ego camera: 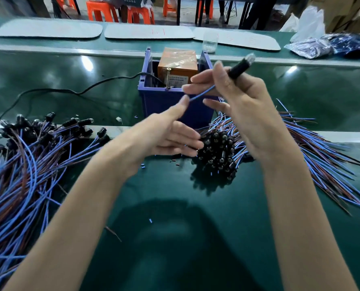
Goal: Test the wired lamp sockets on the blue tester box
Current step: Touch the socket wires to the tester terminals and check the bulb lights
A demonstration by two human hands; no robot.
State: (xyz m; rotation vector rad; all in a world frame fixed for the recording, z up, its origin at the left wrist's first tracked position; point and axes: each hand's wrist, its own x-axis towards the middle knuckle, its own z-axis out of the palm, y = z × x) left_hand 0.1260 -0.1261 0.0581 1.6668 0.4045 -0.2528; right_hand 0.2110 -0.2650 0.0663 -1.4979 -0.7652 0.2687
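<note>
My right hand point(235, 101) holds a black lamp socket point(239, 68) with a clear bulb at its tip, raised in front of the blue tester box point(164, 101). The socket's blue wire point(202, 93) runs down to the left, where my left hand point(166, 131) touches its end with the fingertips, fingers mostly straight. The box holds an orange unit point(178, 66) and has a screw point(167, 77) standing at its front rim. A bundle of black sockets point(217, 152) lies below my hands.
A heap of wired sockets point(27, 154) with blue and brown leads covers the left of the green table. More leads point(313, 148) fan out to the right. A black cable point(69, 91) runs to the box. White mats point(149, 31) and plastic bags point(313, 45) lie at the back.
</note>
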